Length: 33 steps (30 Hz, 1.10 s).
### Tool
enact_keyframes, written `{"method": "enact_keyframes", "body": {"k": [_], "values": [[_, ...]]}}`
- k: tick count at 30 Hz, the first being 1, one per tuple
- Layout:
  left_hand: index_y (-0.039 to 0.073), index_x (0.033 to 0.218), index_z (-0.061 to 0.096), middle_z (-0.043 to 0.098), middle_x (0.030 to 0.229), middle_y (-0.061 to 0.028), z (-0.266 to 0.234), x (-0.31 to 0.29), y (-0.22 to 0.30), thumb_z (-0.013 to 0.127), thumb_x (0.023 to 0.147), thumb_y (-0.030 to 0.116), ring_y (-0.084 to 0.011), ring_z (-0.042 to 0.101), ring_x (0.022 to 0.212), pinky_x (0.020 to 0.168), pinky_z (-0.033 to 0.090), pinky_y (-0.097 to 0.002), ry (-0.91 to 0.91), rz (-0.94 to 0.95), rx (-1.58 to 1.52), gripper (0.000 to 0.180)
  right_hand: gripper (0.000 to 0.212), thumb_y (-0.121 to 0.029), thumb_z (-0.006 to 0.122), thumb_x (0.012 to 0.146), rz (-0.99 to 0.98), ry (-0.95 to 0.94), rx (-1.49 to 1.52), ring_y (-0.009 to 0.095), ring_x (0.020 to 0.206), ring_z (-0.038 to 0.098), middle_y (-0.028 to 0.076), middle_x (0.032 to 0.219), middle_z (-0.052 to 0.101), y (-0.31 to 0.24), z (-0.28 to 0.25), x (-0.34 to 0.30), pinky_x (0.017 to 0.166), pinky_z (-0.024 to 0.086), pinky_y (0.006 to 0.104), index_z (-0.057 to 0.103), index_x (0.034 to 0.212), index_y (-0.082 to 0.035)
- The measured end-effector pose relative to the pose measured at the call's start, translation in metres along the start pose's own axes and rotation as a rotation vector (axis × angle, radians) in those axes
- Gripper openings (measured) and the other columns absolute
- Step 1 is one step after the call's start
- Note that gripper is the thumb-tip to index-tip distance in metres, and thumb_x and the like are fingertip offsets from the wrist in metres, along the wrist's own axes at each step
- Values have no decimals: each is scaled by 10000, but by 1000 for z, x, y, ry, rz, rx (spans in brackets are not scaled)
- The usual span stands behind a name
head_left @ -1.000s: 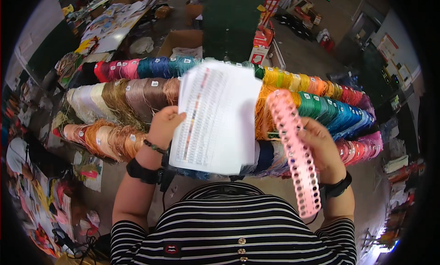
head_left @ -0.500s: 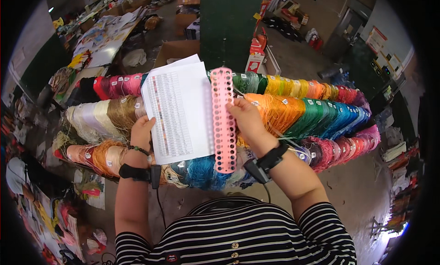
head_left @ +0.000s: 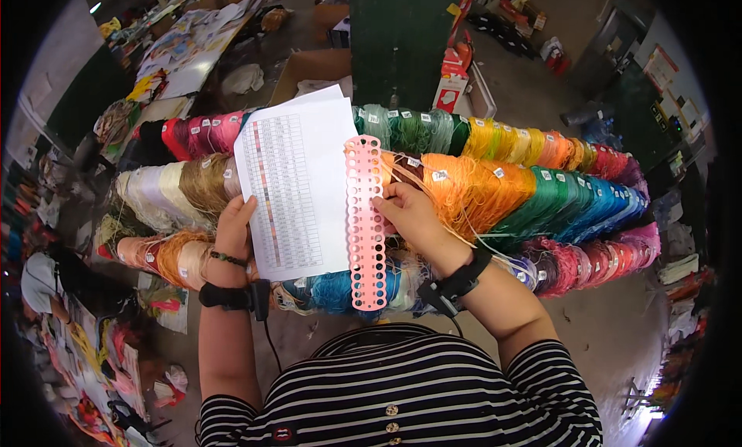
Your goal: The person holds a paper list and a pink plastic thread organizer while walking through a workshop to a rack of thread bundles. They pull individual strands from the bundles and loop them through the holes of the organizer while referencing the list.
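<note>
Paper (head_left: 328,192) and pink strip (head_left: 368,223) held side by side above coloured threads (head_left: 471,192).
Left hand (head_left: 234,224) pinches the paper's left edge, forearm upright; a light grip should avoid creases. Strip, along the right edge, is best kept clear of the printed rows; right hand (head_left: 415,215) pinches it, forearm slanting inward.

Dark green pillar (head_left: 403,49) behind — greyish floor (head_left: 603,331), pale left wall (head_left: 58,53).
</note>
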<state>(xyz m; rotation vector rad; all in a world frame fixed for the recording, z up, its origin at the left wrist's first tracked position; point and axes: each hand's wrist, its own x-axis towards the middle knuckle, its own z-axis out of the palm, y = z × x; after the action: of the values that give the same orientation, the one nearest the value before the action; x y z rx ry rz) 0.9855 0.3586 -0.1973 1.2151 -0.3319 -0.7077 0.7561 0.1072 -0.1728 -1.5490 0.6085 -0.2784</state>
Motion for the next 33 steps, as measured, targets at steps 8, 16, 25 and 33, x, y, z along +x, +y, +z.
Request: {"method": "enact_keyframes", "body": {"k": [8,16,25,33], "values": [[-38,1186,574,676,1074,-111,1,4,-2,529,986,183,-174,653,913,815,518,-301,-48,4,0,302,265,-124,708,882,-38,-76,-32,79,658,610,36,800,669,4,-12,-14,559,466,200,561,1076,-18],[-47,1176,578,675,1063,-95,3,2,2,521,1001,186,-140,650,892,780,512,-265,-77,-20,-112,297,378,-100,721,865,-104,35,10,51,660,560,27,791,638,15,-9,-54,601,452,195,510,1154,20],[43,1162,612,662,1052,-42,-24,-64,59,573,985,246,-116,622,873,720,486,-254,392,242,326,272,273,-101,688,895,-205,192,-25,37,672,546,8,797,614,33,-3,-72,599,440,185,549,1096,20],[6,1061,616,613,885,-5,-149,-137,-5,625,943,105,-61,554,745,640,437,-190,741,279,635,154,140,-139,670,914,-257,202,-195,29,621,527,-20,715,608,22,3,-75,558,424,186,622,923,-8]]}}
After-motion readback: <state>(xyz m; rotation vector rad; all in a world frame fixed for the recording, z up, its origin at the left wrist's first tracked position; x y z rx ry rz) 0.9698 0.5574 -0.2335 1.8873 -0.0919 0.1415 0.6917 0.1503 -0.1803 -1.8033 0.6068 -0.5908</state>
